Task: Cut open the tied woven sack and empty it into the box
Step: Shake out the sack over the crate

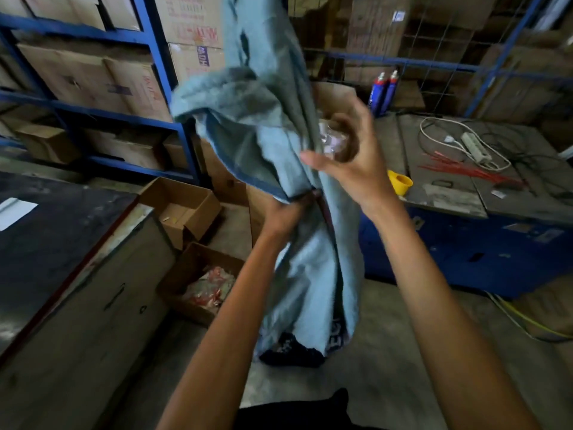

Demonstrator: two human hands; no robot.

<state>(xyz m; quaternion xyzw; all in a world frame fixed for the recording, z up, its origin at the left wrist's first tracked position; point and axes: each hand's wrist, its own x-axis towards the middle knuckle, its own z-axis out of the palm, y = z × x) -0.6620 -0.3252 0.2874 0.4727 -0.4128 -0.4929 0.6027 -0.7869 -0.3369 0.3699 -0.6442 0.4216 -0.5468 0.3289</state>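
A light blue woven sack (263,125) hangs limp and crumpled in front of me, reaching from the top of the view down to near the floor. My left hand (288,212) grips a fold of it at mid-height. Just right of the sack's edge is my right hand (347,162), with fingers spread and curled and the thumb against the fabric, holding nothing. Behind the sack stands a tall brown cardboard box (336,91). Clear plastic packets (333,139) show inside it past my right hand. The sack hides most of the box.
An empty small carton (183,206) and one with red-and-clear packets (204,283) sit on the floor at left. A dark table (46,237) is at left. At right, a blue bench (465,243) carries a yellow funnel (400,181), red ties (465,172) and a power strip (474,147). Blue shelving (93,113) holds cartons.
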